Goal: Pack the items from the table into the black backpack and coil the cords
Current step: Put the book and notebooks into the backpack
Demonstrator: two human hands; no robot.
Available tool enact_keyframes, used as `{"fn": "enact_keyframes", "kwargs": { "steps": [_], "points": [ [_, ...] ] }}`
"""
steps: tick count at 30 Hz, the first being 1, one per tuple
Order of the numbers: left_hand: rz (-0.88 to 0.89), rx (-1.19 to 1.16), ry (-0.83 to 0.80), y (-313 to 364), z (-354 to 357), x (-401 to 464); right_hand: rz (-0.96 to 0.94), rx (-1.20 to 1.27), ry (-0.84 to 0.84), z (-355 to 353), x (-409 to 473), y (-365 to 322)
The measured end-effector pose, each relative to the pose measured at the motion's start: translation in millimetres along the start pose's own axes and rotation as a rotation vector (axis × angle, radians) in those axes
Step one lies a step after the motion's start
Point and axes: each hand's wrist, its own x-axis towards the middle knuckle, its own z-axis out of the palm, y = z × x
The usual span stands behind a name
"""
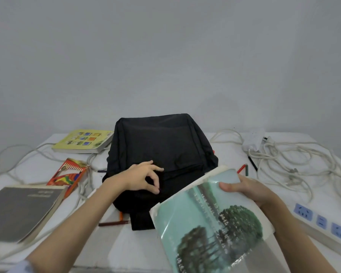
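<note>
On the white table (126,249), the black backpack (161,146) is lying flat, centre. Left hand (141,179) is hovering over its front, thumb and forefinger pinching something small, possibly a zipper pull, too dark to tell. Right hand (248,189) is gripping a teal tree-cover book (209,223), tilted beside the backpack. Grey book (18,211), yellow book (83,141) and coloured pencil box (69,174) are sitting left. White cords (295,160) are lying tangled right, near a power strip (323,223).
</note>
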Motion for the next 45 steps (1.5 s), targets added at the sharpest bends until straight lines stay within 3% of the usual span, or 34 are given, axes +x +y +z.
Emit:
{"fn": "enact_keyframes", "kwargs": {
  "steps": [2, 5, 7, 8, 11, 13, 17, 21, 25, 29, 32, 37, 45],
  "points": [
    [0.102, -0.132, 0.415, -3.7, -9.9, 0.8, 0.020, -0.016, -0.019, 1.8, 4.1, 1.6],
    [-0.077, 0.186, 1.096, -14.7, -39.0, 1.7, 0.024, -0.038, -0.024, 5.8, 11.0, 6.1],
    [-0.197, 0.411, 1.267, -13.5, -42.6, 4.9, 0.039, -0.006, 0.013, 6.9, 17.0, 9.2],
    [-0.148, 0.496, 1.304, -12.3, -36.5, 7.4, 0.047, 0.018, 0.055, 7.5, 20.3, 10.7],
    [0.286, 0.859, 1.130, -21.5, 0.3, 14.7, 0.069, 0.097, 0.165, 7.5, 29.0, 16.9],
    [0.449, 0.962, 0.960, -25.3, 16.7, 14.7, 0.076, 0.175, 0.210, 6.7, 30.5, 19.4],
    [0.245, 0.850, 0.773, -30.5, 20.7, 6.7, 0.088, 0.208, 0.245, 5.7, 30.5, 20.9],
    [0.051, 0.958, 0.631, -47.5, 15.9, 1.4, 0.079, 0.145, 0.280, 5.0, 31.6, 18.1],
    [-0.045, 0.966, 0.636, -38.8, 13.4, 17.4, 0.080, 0.104, 0.290, 4.3, 29.5, 19.1],
    [0.237, 0.905, 0.936, -34.0, 17.0, 29.1, 0.080, 0.086, 0.308, 3.8, 27.7, 22.2],
    [0.378, 0.904, 0.892, -43.7, 16.2, 29.8, 0.077, 0.097, 0.288, 3.7, 27.1, 23.9],
    [0.292, 0.940, 0.599, -60.5, 7.9, 27.9, 0.107, 0.130, 0.228, 2.4, 27.9, 26.4],
    [-0.010, 0.913, 0.546, -36.8, 13.8, 47.1, 0.111, 0.013, 0.278, 6.6, 31.4, 8.5]
  ]
}}
